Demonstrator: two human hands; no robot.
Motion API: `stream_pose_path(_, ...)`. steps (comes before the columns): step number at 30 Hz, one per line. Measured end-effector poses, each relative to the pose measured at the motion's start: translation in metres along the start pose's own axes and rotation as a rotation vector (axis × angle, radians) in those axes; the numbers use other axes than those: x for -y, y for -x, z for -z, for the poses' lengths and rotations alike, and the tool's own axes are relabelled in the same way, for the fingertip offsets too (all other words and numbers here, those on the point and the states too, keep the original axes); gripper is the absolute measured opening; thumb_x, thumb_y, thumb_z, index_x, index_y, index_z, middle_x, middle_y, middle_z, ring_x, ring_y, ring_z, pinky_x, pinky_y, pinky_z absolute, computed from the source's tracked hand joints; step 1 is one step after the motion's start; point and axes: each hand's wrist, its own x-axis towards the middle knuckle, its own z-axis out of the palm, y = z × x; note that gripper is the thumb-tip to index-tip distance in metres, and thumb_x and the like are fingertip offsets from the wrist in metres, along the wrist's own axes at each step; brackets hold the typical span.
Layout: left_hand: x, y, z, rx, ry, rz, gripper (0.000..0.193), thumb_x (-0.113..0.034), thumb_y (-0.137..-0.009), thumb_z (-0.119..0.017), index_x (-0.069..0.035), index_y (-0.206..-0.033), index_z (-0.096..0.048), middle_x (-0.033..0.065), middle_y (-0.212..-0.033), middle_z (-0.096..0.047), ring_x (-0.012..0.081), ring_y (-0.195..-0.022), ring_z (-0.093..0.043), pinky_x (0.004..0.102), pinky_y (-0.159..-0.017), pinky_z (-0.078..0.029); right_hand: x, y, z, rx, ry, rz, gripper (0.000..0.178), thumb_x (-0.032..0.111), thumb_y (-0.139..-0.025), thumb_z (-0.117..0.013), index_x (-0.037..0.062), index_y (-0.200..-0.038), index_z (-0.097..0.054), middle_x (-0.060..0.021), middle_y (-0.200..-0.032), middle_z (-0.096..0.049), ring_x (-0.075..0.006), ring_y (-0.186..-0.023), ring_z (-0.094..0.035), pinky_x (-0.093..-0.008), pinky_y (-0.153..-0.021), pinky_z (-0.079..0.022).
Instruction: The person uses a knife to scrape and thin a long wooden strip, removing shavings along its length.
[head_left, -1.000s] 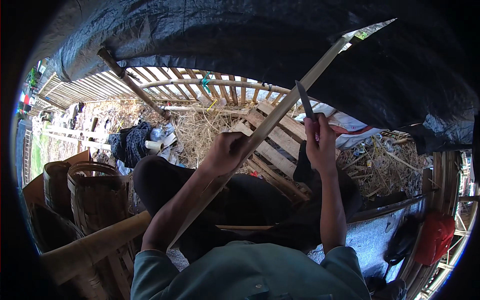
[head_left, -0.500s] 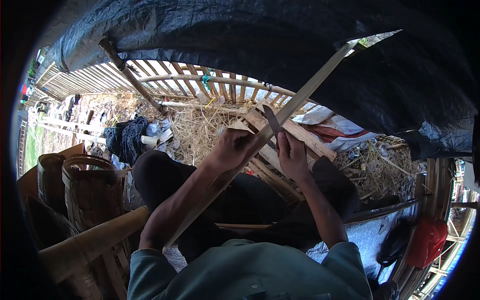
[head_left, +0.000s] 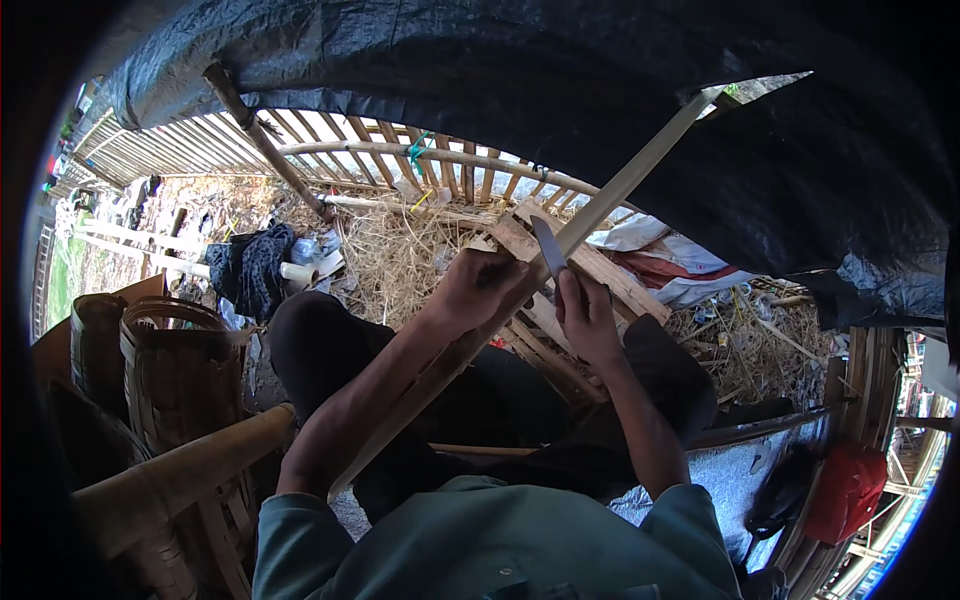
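A long, pale bamboo strip (head_left: 632, 176) runs slantwise from under my left forearm up to a gap in the dark sheet. My left hand (head_left: 478, 288) is closed round the strip at its middle. My right hand (head_left: 590, 318) grips a knife (head_left: 547, 243) by its handle, which the fingers hide. The blade points away from me and lies against the strip, just beyond my left hand. Both hands are above my lap, close together.
A black plastic sheet (head_left: 420, 60) hangs across the far side, above a slatted bamboo fence (head_left: 380, 163). Wooden boards (head_left: 600, 265) and straw (head_left: 395, 255) lie beyond my knees. Curled bark-like containers (head_left: 185, 370) and a thick bamboo pole (head_left: 190, 475) stand left; a red bag (head_left: 846, 490) is right.
The knife blade has turned slightly, its face now catching more light. My hands stay at nearly the same spot on the strip, and the whole view has shifted a little.
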Motion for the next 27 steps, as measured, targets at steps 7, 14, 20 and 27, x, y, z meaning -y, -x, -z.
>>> stream_pose_path(7,-0.018,0.006,0.001,0.059,0.107,0.040,0.030,-0.022,-0.091,-0.050,0.001,-0.082,-0.067,0.0061,-0.064,-0.064,0.0083,-0.057,-0.057,0.0257,-0.052,-0.045,-0.006,-0.024,0.029,-0.269,0.180,0.156,0.034,0.025,-0.097,-0.038,0.0014,-0.075,-0.049,-0.0063,-0.055,-0.045,-0.0142,-0.048,-0.046,-0.0309,-0.047,-0.036)
stream_pose_path(14,-0.011,0.009,0.001,0.008,0.011,0.009,0.033,-0.025,-0.091,-0.050,0.001,-0.080,-0.067,0.0065,-0.063,-0.063,0.0085,-0.053,-0.056,0.0258,-0.051,-0.045,0.009,-0.001,0.005,-0.130,0.215,0.152,0.028,0.018,-0.095,-0.041,0.0005,-0.075,-0.049,-0.0083,-0.054,-0.044,-0.0167,-0.047,-0.045,-0.0332,-0.049,-0.037)
stream_pose_path(20,-0.021,0.009,-0.002,0.014,0.006,0.047,0.030,-0.024,-0.090,-0.052,0.001,-0.081,-0.067,0.0068,-0.062,-0.063,0.0088,-0.055,-0.057,0.0265,-0.051,-0.045,-0.001,-0.016,0.020,-0.224,0.185,0.142,0.028,0.016,-0.094,-0.042,-0.0003,-0.073,-0.048,-0.0093,-0.054,-0.045,-0.0181,-0.047,-0.045,-0.0336,-0.049,-0.037)
stream_pose_path(27,-0.001,0.007,-0.003,-0.106,-0.158,-0.196,0.026,-0.022,-0.089,-0.054,0.001,-0.084,-0.067,0.0075,-0.065,-0.065,0.0089,-0.058,-0.059,0.0267,-0.053,-0.046,0.004,0.016,-0.019,-0.060,0.246,0.356,0.029,0.019,-0.095,-0.043,0.0005,-0.073,-0.048,-0.0097,-0.054,-0.044,-0.0177,-0.048,-0.047,-0.0338,-0.049,-0.037)
